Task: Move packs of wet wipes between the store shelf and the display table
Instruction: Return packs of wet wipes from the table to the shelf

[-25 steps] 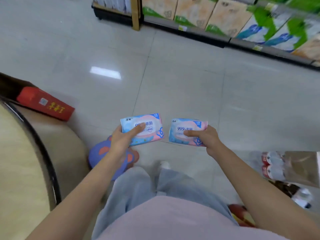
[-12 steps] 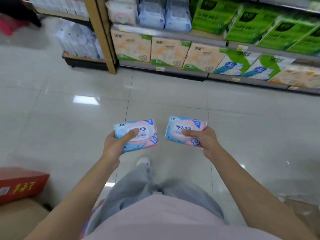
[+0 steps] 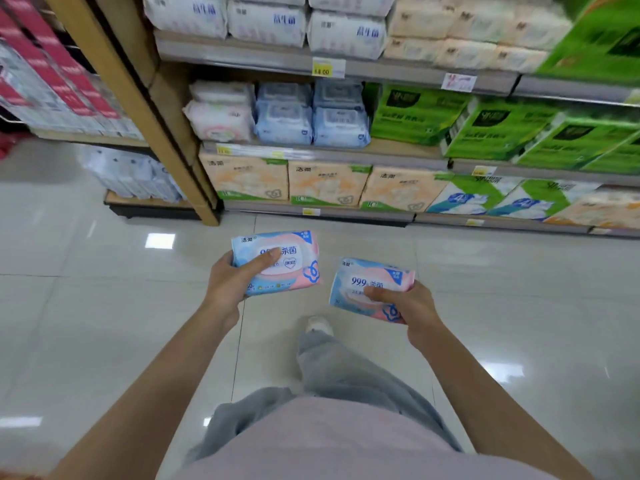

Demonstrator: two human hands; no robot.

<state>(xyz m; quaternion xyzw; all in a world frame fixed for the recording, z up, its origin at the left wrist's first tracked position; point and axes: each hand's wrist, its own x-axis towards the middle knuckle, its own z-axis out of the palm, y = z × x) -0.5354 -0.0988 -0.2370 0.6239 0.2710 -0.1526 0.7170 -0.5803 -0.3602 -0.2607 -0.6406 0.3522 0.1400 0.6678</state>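
My left hand [image 3: 231,279] grips a blue-and-pink pack of wet wipes [image 3: 287,268], thumb across its label. My right hand [image 3: 408,308] holds a second, smaller pack of wet wipes [image 3: 367,280] of the same colours, tilted a little. Both packs hover over the tiled floor in front of the store shelf [image 3: 325,154]. On its middle level stand blue wet wipe packs [image 3: 311,123] and a white-pink pack [image 3: 221,119]. The display table is out of view.
The shelf's wooden upright [image 3: 138,98] slants down to the floor at left. Orange tissue cartons [image 3: 287,183] fill the bottom level, green tissue packs [image 3: 485,126] the right. A side rack with red boxes [image 3: 52,77] stands far left. Glossy floor tiles [image 3: 104,323] lie between me and the shelf.
I have walked away from the table toward the shelf, which now fills the upper view. The table and red box have dropped out of sight. Both hands still hold their packs.
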